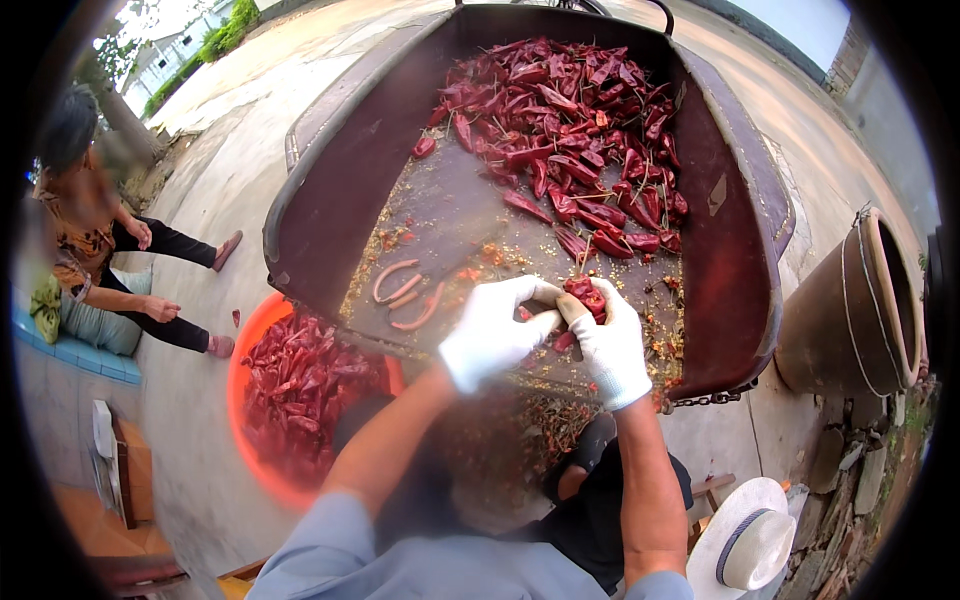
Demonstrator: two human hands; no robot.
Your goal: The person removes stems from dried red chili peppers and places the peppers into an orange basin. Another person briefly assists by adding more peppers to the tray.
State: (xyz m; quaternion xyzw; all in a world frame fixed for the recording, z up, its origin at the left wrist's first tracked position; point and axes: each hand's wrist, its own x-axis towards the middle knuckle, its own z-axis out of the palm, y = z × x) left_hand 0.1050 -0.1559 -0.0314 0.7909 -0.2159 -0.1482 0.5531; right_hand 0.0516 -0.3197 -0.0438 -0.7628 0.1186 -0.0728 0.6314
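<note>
In white gloves, both my hands meet over the near end of a dark red cart bed. My right hand (612, 345) pinches a dried red chili pepper (585, 297), its thin stem pointing away from me. My left hand (505, 325) is closed, its thumb and forefinger brought against the pepper's left side; the exact contact is partly hidden by the fingers. Farther up the bed lies a large heap of dried red chili peppers (570, 130). Left of my left hand, a tool with curved orange-pink handles (408, 297) rests on the bed among loose seeds.
An orange basin (240, 400) full of red chili pieces stands on the ground at lower left. Another person (85, 230) sits at far left. A tall brown barrel (840, 310) stands right of the cart (725, 230). A white hat (755, 550) is at lower right.
</note>
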